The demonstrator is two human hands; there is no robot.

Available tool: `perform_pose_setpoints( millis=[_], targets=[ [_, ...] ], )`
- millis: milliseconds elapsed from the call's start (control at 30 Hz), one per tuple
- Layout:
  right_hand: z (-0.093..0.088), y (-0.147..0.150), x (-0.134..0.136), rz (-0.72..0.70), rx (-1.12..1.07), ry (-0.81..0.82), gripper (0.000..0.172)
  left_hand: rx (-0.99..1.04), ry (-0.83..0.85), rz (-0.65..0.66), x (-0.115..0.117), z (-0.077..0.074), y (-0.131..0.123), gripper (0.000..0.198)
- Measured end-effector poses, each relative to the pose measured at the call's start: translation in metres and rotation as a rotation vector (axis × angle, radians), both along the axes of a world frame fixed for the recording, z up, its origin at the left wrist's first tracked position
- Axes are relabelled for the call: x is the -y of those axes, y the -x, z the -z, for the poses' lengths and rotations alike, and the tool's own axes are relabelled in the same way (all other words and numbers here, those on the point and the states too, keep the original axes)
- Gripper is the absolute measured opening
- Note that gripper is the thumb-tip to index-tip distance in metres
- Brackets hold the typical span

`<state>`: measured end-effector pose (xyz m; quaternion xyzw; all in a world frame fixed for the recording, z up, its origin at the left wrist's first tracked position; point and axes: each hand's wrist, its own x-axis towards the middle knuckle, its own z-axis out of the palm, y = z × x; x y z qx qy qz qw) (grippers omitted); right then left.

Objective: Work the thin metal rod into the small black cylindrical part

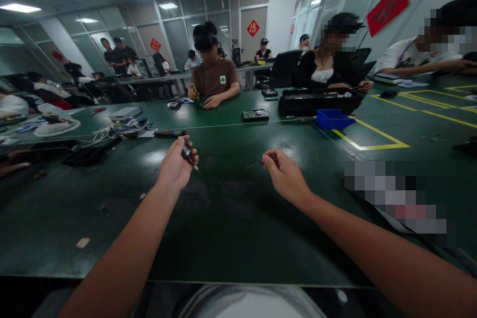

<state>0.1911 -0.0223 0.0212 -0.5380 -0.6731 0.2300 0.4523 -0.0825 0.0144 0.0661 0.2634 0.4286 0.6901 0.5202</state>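
Observation:
My left hand (pixel 177 161) is closed around a dark screwdriver (pixel 189 155) with a metal collar; its thin tip points down and to the right, above the green table (pixel 223 238). To the right, my right hand (pixel 285 174) pinches a second tool, a thin metal shaft (pixel 254 165) pointing left. Its reddish handle is mostly hidden by the fingers, so I cannot tell its exact kind. The two tips are apart. Just beyond my left hand lies a dark cylindrical tool (pixel 167 133). A hard drive (pixel 255 115) rests farther back on the table.
A blue bin (pixel 334 119) stands beside a long black box (pixel 316 104). Cables and parts (pixel 128 126) are heaped at the left, near black trays (pixel 89 151). A blurred-out sheet (pixel 391 203) lies at the right. Across the table sits a person in a brown shirt (pixel 216 79).

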Motion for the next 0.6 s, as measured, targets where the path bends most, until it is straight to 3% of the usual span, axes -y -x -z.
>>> perform_pose_setpoints(
  millis=[100, 233, 433, 600],
  targets=[
    [0.001, 0.000, 0.000, -0.007, 0.000, 0.014, 0.023, 0.119, 0.062, -0.054, 0.002, -0.010, 0.032, 0.021],
    [0.001, 0.000, 0.000, -0.009, 0.004, 0.011, 0.022, 0.125, 0.076, -0.164, 0.011, -0.014, 0.082, 0.018],
    [0.000, 0.001, 0.000, -0.020, 0.002, 0.030, 0.024, 0.130, 0.072, -0.326, 0.043, -0.015, 0.153, 0.021],
    [0.001, 0.002, -0.002, -0.031, -0.010, 0.026, 0.022, 0.116, 0.170, -0.507, 0.070, -0.008, 0.193, 0.020]
  ],
)
